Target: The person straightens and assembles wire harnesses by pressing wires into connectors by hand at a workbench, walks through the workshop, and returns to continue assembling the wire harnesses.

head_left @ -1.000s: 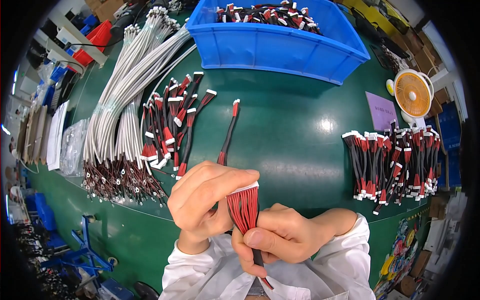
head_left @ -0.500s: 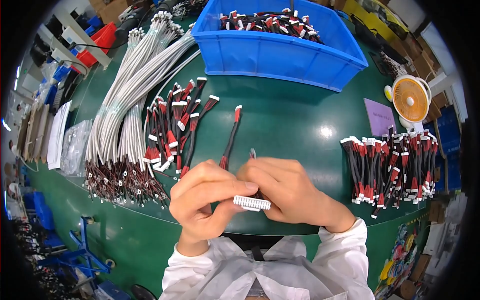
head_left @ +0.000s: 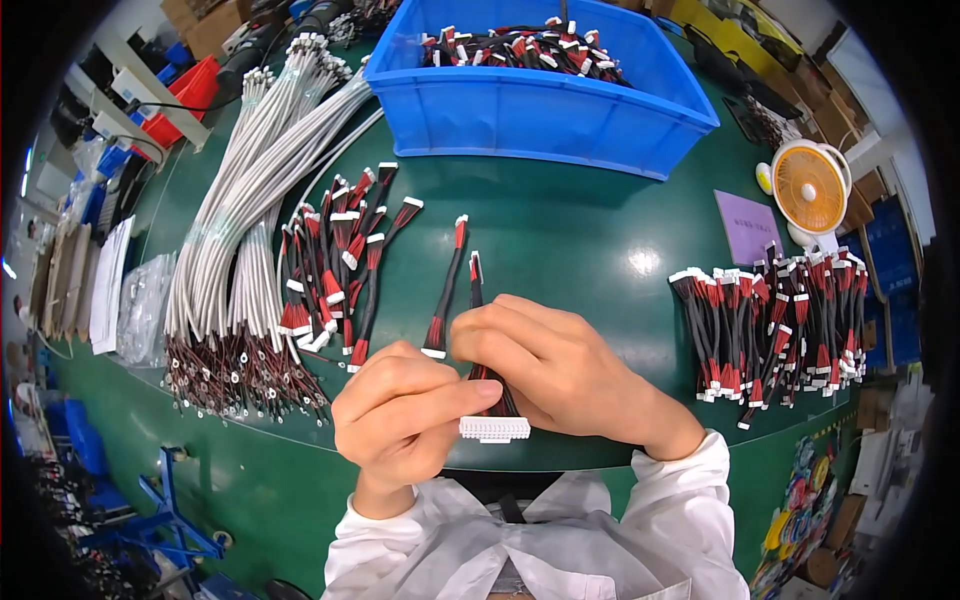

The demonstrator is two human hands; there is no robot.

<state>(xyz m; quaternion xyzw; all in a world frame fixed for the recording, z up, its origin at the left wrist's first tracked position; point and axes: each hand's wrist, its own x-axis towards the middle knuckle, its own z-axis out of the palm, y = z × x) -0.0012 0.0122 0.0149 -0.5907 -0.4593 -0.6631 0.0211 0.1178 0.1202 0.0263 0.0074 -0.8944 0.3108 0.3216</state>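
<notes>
On the blue bin's [head_left: 540,115] near side, a red-and-black wire harness [head_left: 477,291] is grasped by the left hand [head_left: 400,410] and right hand [head_left: 560,365], its white connector [head_left: 495,429] exposed past the grip, away from the bin, its other end pointed toward it.

I hold 1 short cable [head_left: 477,292] with red and black wires. Its wide white plug [head_left: 494,429], with little slots in rows, points at me. Its far end [head_left: 475,266] points away.
</notes>
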